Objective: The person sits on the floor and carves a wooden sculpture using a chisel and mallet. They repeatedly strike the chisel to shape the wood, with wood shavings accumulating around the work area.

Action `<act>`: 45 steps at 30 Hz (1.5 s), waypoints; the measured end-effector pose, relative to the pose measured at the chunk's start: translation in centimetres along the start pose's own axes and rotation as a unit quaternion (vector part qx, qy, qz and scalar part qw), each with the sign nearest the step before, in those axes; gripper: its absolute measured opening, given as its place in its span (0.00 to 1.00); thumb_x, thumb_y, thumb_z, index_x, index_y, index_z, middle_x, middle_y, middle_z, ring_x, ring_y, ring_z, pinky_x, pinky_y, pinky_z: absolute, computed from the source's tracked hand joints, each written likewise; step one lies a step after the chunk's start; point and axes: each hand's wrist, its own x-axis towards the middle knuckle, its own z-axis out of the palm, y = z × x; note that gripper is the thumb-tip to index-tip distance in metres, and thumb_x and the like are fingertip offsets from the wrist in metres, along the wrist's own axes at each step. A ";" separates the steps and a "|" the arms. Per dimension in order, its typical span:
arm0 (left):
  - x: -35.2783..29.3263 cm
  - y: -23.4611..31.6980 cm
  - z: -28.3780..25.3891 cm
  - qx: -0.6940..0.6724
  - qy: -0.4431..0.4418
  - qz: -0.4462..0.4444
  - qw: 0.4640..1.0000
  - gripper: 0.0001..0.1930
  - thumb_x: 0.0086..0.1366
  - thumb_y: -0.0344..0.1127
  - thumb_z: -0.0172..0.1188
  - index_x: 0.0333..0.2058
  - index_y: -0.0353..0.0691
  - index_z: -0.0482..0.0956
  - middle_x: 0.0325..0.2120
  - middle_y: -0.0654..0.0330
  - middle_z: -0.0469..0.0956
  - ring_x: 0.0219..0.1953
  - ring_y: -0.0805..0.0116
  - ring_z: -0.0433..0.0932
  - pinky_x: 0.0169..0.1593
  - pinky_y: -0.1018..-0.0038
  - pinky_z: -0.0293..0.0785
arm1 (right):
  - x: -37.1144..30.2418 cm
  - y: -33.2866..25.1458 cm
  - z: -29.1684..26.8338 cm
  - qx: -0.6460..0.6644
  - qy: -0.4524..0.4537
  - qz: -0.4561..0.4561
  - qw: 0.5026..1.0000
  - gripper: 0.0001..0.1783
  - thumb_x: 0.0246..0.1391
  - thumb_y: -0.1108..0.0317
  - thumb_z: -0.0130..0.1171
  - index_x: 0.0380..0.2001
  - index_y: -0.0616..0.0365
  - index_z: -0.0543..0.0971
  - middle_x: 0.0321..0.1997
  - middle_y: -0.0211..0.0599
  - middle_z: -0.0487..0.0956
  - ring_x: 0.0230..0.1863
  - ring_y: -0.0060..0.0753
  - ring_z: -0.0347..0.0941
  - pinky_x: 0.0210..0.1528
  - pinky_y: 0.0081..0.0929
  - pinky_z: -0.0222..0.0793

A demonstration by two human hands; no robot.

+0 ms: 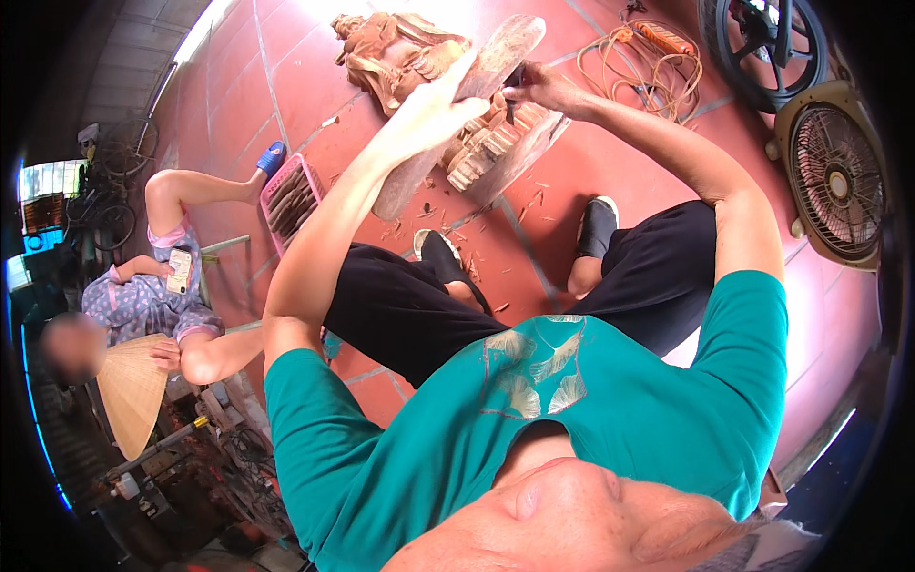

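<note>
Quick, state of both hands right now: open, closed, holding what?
Left hand: holding the long wooden piece.
Right hand: curled at the ridged carving; grip unclear.

Carving (405, 57) ahead, basket (272, 224) left, fan (839, 181) right (wheel (760, 33) beyond).

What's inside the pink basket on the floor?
The pink basket holds long brown pieces, side by side; exactly what they are is too small to tell. They cover most of its bottom, so anything beneath them cannot be seen.
</note>
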 end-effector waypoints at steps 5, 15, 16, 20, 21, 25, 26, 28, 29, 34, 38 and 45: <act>0.7 -3.0 -0.1 -0.005 0.023 0.007 1.000 0.45 0.62 0.51 0.63 0.71 0.39 0.54 0.66 0.43 0.64 0.68 0.52 0.63 0.70 0.64 0.57 | -0.2 -0.9 -0.8 0.041 0.024 0.117 0.992 0.16 0.62 0.61 0.63 0.49 0.57 0.78 0.40 0.32 0.83 0.41 0.24 0.80 0.46 0.26 0.77; 0.2 -0.1 -1.0 -0.043 0.078 0.068 0.994 0.42 0.63 0.47 0.64 0.71 0.42 0.56 0.66 0.44 0.64 0.67 0.54 0.66 0.66 0.63 0.64 | -1.3 -0.2 -1.1 0.030 0.024 0.011 0.999 0.18 0.60 0.59 0.65 0.46 0.61 0.77 0.40 0.34 0.81 0.38 0.24 0.80 0.41 0.24 0.79; 0.2 0.5 -0.9 -0.043 0.086 0.076 0.992 0.41 0.64 0.47 0.64 0.71 0.42 0.57 0.66 0.43 0.65 0.65 0.55 0.68 0.64 0.63 0.67 | -1.3 -0.2 -1.0 0.019 0.032 0.008 0.999 0.18 0.60 0.58 0.64 0.45 0.61 0.77 0.40 0.34 0.81 0.38 0.24 0.79 0.41 0.24 0.78; 0.0 0.9 -0.1 0.034 0.072 0.059 0.995 0.40 0.65 0.46 0.63 0.71 0.44 0.55 0.60 0.42 0.71 0.57 0.59 0.75 0.59 0.65 0.70 | -1.1 -0.1 -0.3 -0.045 0.042 0.010 0.998 0.19 0.62 0.56 0.62 0.45 0.61 0.77 0.40 0.35 0.81 0.38 0.25 0.79 0.40 0.26 0.76; -0.1 0.2 0.2 0.051 0.011 -0.025 0.998 0.40 0.66 0.44 0.63 0.72 0.45 0.54 0.62 0.43 0.68 0.58 0.61 0.73 0.61 0.67 0.68 | -0.8 -0.3 0.1 -0.081 0.044 0.023 0.995 0.19 0.62 0.57 0.62 0.46 0.61 0.77 0.40 0.35 0.81 0.38 0.25 0.79 0.40 0.26 0.77; -0.3 -0.2 0.0 -0.008 -0.041 -0.059 0.997 0.40 0.67 0.41 0.62 0.72 0.46 0.52 0.60 0.42 0.71 0.56 0.63 0.74 0.61 0.67 0.68 | -1.0 -0.6 -0.1 -0.069 0.061 0.040 0.995 0.18 0.62 0.60 0.62 0.48 0.62 0.76 0.41 0.37 0.82 0.40 0.27 0.80 0.42 0.27 0.80; -0.4 -0.2 0.0 -0.040 -0.031 -0.034 0.998 0.39 0.67 0.41 0.62 0.72 0.46 0.53 0.59 0.42 0.72 0.56 0.61 0.74 0.62 0.66 0.67 | -1.0 -0.4 -0.2 -0.068 0.059 0.044 0.995 0.18 0.62 0.61 0.62 0.49 0.62 0.76 0.42 0.37 0.82 0.41 0.27 0.81 0.42 0.27 0.80; 0.0 0.5 0.0 0.047 0.085 0.110 0.989 0.39 0.67 0.44 0.61 0.71 0.43 0.54 0.48 0.39 0.77 0.49 0.52 0.79 0.57 0.60 0.71 | -1.2 -0.3 -0.9 -0.028 0.025 0.005 0.999 0.22 0.61 0.56 0.64 0.50 0.61 0.75 0.41 0.34 0.81 0.41 0.24 0.78 0.42 0.24 0.78; 0.2 0.9 0.1 0.089 0.142 0.181 0.969 0.39 0.66 0.46 0.61 0.70 0.42 0.55 0.43 0.37 0.80 0.46 0.47 0.81 0.54 0.58 0.73 | -1.2 -0.2 -1.0 -0.031 0.022 0.011 0.999 0.23 0.60 0.55 0.64 0.51 0.60 0.74 0.41 0.34 0.81 0.41 0.24 0.78 0.42 0.24 0.77; 0.0 0.8 1.2 0.091 0.089 0.105 0.986 0.40 0.65 0.45 0.62 0.70 0.43 0.55 0.50 0.35 0.76 0.48 0.44 0.80 0.57 0.58 0.71 | -0.6 -0.5 -0.2 -0.105 0.017 0.063 0.992 0.22 0.61 0.58 0.64 0.52 0.60 0.74 0.43 0.36 0.81 0.42 0.26 0.78 0.43 0.26 0.77; 0.1 0.3 0.7 0.028 -0.019 0.024 0.999 0.42 0.64 0.46 0.63 0.71 0.40 0.53 0.58 0.42 0.69 0.56 0.52 0.72 0.62 0.62 0.65 | -0.9 -0.2 -1.0 -0.014 0.054 0.101 0.993 0.22 0.61 0.59 0.64 0.51 0.62 0.75 0.42 0.36 0.82 0.39 0.26 0.81 0.42 0.26 0.80; -0.1 0.6 -0.8 -0.081 0.011 0.000 0.997 0.42 0.65 0.46 0.63 0.72 0.39 0.53 0.72 0.49 0.53 0.74 0.58 0.51 0.73 0.64 0.47 | -0.8 1.1 -2.4 0.079 0.049 0.158 0.983 0.19 0.61 0.58 0.64 0.47 0.62 0.77 0.43 0.40 0.84 0.39 0.30 0.83 0.42 0.24 0.82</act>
